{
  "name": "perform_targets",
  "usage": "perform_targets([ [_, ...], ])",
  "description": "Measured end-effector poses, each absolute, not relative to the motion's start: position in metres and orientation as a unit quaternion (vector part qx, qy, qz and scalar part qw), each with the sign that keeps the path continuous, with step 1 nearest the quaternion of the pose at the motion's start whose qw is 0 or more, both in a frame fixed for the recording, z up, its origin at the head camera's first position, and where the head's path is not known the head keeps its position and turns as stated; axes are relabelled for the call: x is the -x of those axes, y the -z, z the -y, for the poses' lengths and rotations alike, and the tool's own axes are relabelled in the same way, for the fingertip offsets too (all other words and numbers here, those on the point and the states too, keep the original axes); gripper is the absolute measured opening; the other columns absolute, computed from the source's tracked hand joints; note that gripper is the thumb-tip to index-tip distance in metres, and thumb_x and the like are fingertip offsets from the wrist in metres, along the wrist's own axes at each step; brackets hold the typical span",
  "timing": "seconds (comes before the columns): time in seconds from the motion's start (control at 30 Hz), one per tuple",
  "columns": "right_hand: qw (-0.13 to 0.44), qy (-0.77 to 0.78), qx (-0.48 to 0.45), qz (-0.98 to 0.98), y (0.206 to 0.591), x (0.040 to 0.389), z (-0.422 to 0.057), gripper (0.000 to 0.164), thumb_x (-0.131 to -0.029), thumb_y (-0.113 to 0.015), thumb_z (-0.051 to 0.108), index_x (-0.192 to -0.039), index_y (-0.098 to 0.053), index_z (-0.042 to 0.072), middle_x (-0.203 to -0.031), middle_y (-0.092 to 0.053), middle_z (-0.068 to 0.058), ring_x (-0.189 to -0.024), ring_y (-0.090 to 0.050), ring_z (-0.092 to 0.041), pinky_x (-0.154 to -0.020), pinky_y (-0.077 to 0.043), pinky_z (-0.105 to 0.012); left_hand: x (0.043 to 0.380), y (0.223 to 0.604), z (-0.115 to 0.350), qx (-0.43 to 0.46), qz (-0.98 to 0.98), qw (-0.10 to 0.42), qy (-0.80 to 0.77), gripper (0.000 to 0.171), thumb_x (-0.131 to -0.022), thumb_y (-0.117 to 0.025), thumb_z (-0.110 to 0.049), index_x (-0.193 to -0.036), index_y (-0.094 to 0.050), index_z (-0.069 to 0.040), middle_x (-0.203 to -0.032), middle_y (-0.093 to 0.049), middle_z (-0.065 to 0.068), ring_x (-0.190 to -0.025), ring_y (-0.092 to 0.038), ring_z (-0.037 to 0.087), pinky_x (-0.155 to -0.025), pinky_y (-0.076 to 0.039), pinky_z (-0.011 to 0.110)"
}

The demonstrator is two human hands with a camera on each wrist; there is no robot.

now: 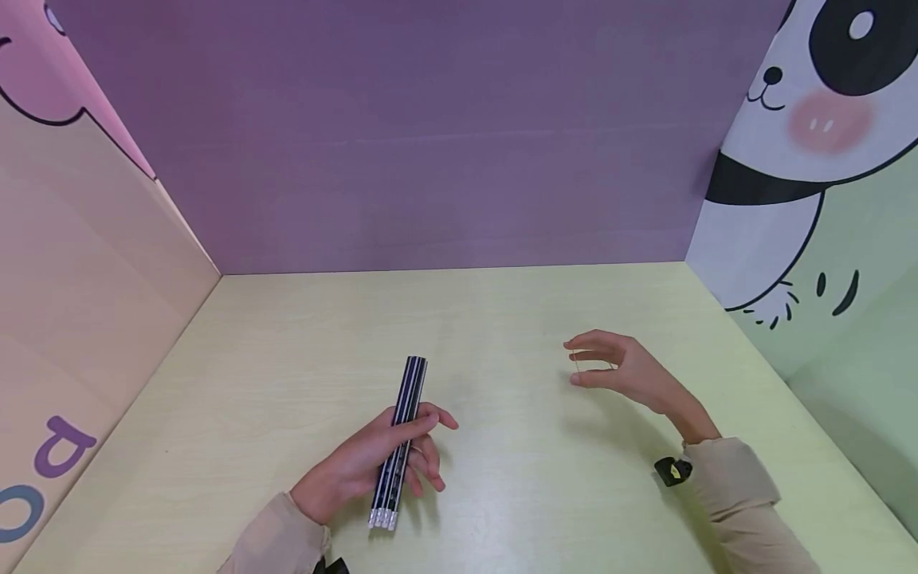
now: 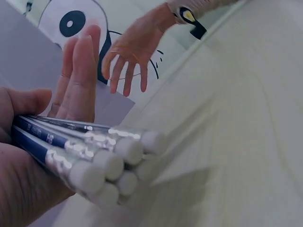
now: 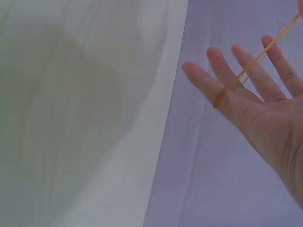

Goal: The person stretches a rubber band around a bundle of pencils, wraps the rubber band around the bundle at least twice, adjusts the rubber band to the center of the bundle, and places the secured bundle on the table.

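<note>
A bundle of dark, striped pencils lies across my left hand, held against the palm by the thumb while the other fingers reach outward. White eraser ends of the pencils point toward the camera in the left wrist view. My right hand is raised above the table to the right, apart from the bundle, with its fingers spread. A thin orange rubber band is stretched across these spread fingers. In the left wrist view the right hand shows its palm.
The pale wooden table meets a purple panel at the back. A pink side wall stands on the left, and a green one with a panda picture on the right. A black device sits at the right cuff.
</note>
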State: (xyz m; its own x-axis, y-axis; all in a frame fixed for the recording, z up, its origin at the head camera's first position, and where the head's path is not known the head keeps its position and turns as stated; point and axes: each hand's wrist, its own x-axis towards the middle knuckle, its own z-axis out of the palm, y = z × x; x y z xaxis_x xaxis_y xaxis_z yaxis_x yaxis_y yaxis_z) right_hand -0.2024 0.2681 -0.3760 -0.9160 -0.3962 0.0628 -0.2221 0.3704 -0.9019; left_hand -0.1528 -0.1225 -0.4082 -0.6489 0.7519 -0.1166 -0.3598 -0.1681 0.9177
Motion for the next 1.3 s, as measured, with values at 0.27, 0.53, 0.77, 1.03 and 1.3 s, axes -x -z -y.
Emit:
perform_targets([
  [0.27, 0.091, 0.516, 0.237, -0.818, 0.353, 0.194, -0.233, 0.044, -0.082, -0.083, 0.024, -0.123, -0.065, 0.023, -0.132, -0.061, -0.002, -0.125, -0.056, -0.026, -0.107, -0.042, -0.051, 0.148, 0.385, 0.108, -0.222, -0.634, 0.353, -0.651, 0.038, -0.105, -0.051, -0.03, -0.124, -0.051, 0.003, -0.059, -0.064, 0.011, -0.076, -0.072, 0.046, -0.057, -0.059, 0.046],
  [0.53, 0.08, 0.465, 0.31, -0.826, 0.321, 0.175, -0.187, 0.052, -0.08, -0.085, 0.032, -0.127, -0.063, 0.034, -0.13, -0.062, 0.013, -0.124, -0.055, -0.008, -0.109, -0.041, -0.047, 0.153, 0.371, 0.098, -0.216, -0.705, 0.318, -0.596, 0.034, -0.105, -0.053, -0.025, -0.116, -0.057, 0.007, -0.047, -0.052, 0.01, -0.069, -0.072, 0.04, -0.054, -0.058, 0.044],
  [0.77, 0.053, 0.453, 0.339, -0.823, 0.307, 0.171, -0.162, 0.055, -0.078, -0.086, 0.035, -0.128, -0.062, 0.037, -0.129, -0.062, 0.016, -0.125, -0.055, -0.007, -0.111, -0.038, -0.043, 0.153, 0.363, 0.084, -0.233, -0.729, 0.309, -0.564, 0.027, -0.105, -0.053, -0.019, -0.112, -0.059, 0.006, -0.056, -0.051, 0.009, -0.064, -0.072, 0.036, -0.052, -0.058, 0.043],
  [1.03, 0.083, 0.461, 0.347, -0.813, 0.315, 0.177, -0.156, 0.049, -0.08, -0.085, 0.03, -0.124, -0.063, 0.035, -0.127, -0.063, 0.015, -0.123, -0.057, -0.01, -0.109, -0.041, -0.048, 0.152, 0.35, 0.075, -0.253, -0.752, 0.283, -0.539, 0.021, -0.105, -0.051, -0.015, -0.108, -0.062, 0.002, -0.094, -0.057, 0.026, -0.058, -0.072, 0.032, -0.05, -0.057, 0.044],
  [1.3, 0.131, 0.493, 0.331, -0.794, 0.324, 0.183, -0.158, 0.044, -0.085, -0.081, 0.027, -0.124, -0.062, 0.027, -0.124, -0.063, 0.006, -0.113, -0.064, -0.022, -0.099, -0.05, -0.046, 0.157, 0.345, 0.081, -0.241, -0.769, 0.248, -0.537, 0.017, -0.104, -0.049, -0.011, -0.105, -0.064, -0.002, -0.091, -0.054, 0.019, -0.058, -0.071, 0.032, -0.052, -0.058, 0.044],
])
